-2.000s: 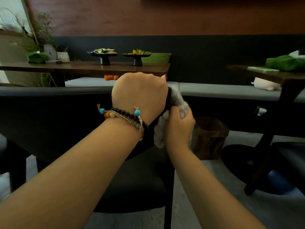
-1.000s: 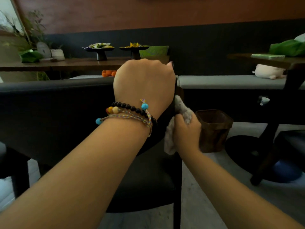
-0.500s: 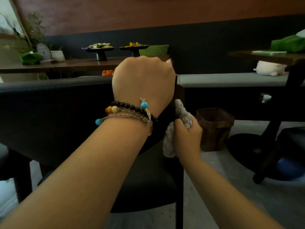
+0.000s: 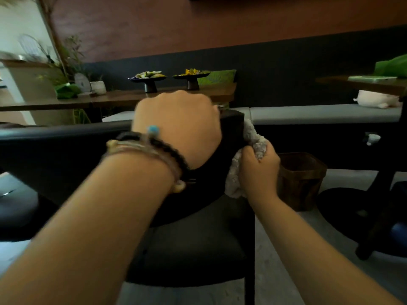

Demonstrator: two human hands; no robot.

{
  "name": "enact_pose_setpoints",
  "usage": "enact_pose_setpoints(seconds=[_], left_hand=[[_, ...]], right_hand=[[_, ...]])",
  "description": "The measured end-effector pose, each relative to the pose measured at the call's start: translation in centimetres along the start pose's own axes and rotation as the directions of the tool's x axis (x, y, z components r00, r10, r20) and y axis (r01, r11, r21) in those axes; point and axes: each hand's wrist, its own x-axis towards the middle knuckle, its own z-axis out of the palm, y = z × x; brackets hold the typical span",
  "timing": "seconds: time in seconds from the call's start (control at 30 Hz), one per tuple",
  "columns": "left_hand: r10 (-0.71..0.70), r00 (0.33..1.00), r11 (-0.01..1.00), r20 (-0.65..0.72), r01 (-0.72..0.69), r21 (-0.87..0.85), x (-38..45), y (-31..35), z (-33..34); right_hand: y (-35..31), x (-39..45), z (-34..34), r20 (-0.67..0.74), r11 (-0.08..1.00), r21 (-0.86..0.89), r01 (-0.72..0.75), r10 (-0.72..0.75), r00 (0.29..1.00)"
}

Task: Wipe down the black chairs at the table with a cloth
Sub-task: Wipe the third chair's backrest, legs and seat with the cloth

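The left hand (image 4: 178,126) is curled in a fist over the top right end of the black chair (image 4: 66,155) back, steadying it; beaded bracelets (image 4: 152,146) circle that wrist. The right hand (image 4: 258,172) sits just beside and below it, fingers bunched around a pale grey cloth (image 4: 251,142), which it presses against the right-hand edge of the chair back. Part of the cloth pokes up above the fingers and part hangs down below the palm along the chair's upright.

The chair stands near the camera, its curved back running off to the left and its dark seat (image 4: 198,249) low in the middle, with one thin leg dropping to the pale floor. The wiping looks to be at the side edge and frame of this chair. Whether the broad back, the seat or the leg have been done cannot be told, since the dark surfaces show no marks or streaks. Another dark seat (image 4: 17,205) shows at the left edge, so by my reading more than this one chair is left.

Further out, a brown bin (image 4: 301,179) stands on the floor to the right, beside the round base of a table (image 4: 343,205). Beyond the chair runs a grey bench (image 4: 319,113), and a long wooden table (image 4: 123,97) on the far left carries two footed dishes (image 4: 149,81) and some plants (image 4: 66,62).
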Motion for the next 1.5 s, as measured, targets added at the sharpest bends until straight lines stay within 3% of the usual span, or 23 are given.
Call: enact_pose_setpoints(seconds=[0.1,0.13,0.2,0.3,0.33,0.43,0.5,0.63,0.73,0.87,1.0,1.07,1.17,1.27,1.37,1.43,1.5], left_hand=[[-0.089,0.983,0.990,0.158,0.104,-0.093,-1.5,-4.9,-1.1],[-0.086,0.990,0.994,0.110,0.093,-0.063,-1.9,-5.7,-1.1],[-0.025,0.993,0.998,-0.116,0.031,0.048,-2.7,-5.7,-0.3],[-0.059,0.963,0.996,-0.265,0.073,0.044,-3.0,-5.1,0.3],[-0.059,0.958,0.996,-0.279,0.075,0.045,-2.9,-5.1,0.5],[-0.030,0.942,0.998,-0.335,0.049,0.047,-2.8,-5.4,0.8],[-0.020,0.930,0.998,-0.368,0.041,0.050,-3.0,-5.3,1.0],[-0.049,0.927,0.995,-0.371,0.076,0.059,-3.1,-5.2,1.0],[-0.052,0.937,0.999,-0.347,0.048,-0.022,-3.5,-5.7,1.1],[-0.084,0.932,0.987,-0.352,0.029,-0.160,-4.8,-9.4,1.1],[-0.092,0.903,0.990,-0.419,0.037,-0.138,-5.8,-10.7,1.9],[-0.127,0.876,0.987,-0.466,0.065,-0.147,-5.6,-10.2,2.2],[-0.125,0.848,0.986,-0.514,0.047,-0.162,-5.5,-10.1,2.1],[-0.020,0.887,0.992,-0.461,-0.041,-0.122,-5.7,-11.1,1.9],[0.156,0.939,0.951,-0.306,-0.226,-0.210,-5.4,-14.8,1.3],[0.173,0.966,0.923,-0.190,-0.227,-0.310,-5.0,-18.1,1.0],[0.145,0.977,0.927,-0.159,-0.190,-0.324,-4.5,-20.4,1.4]], right_hand=[[-2.1,0.1,-0.5,0.032,0.999,0.045,0.023,-0.025,0.999],[-3.2,-0.4,-0.3,0.007,0.993,0.075,0.089,-0.090,0.996],[-5.5,-1.9,0.9,-0.016,0.955,0.091,0.283,-0.283,0.959],[-6.5,-3.0,1.6,0.119,0.841,-0.016,0.541,-0.535,0.836],[-6.5,-2.1,1.2,0.145,0.841,-0.044,0.539,-0.529,0.836],[-8.0,1.2,0.1,0.176,0.931,-0.091,0.353,-0.334,0.926],[-9.2,1.3,0.5,0.253,0.906,-0.114,0.408,-0.371,0.894],[-11.2,-1.0,2.0,0.408,0.759,-0.167,0.630,-0.528,0.745],[-11.7,0.8,1.5,0.476,0.834,-0.112,0.541,-0.433,0.766],[-11.6,2.1,1.4,0.524,0.842,-0.139,0.521,-0.384,0.760],[-11.9,1.3,1.4,0.526,0.853,-0.135,0.504,-0.370,0.766],[-12.5,0.4,1.6,0.492,0.834,-0.166,0.526,-0.393,0.777],[-13.7,-2.5,3.3,0.512,0.752,-0.216,0.623,-0.456,0.728],[-14.7,-4.3,4.5,0.534,0.694,-0.243,0.678,-0.487,0.691],[-15.2,-3.2,4.4,0.528,0.746,-0.250,0.617,-0.429,0.733],[-15.3,-2.9,4.7,0.509,0.757,-0.299,0.581,-0.389,0.768],[-15.6,-3.6,5.6,0.472,0.712,-0.405,0.573,-0.374,0.798]])
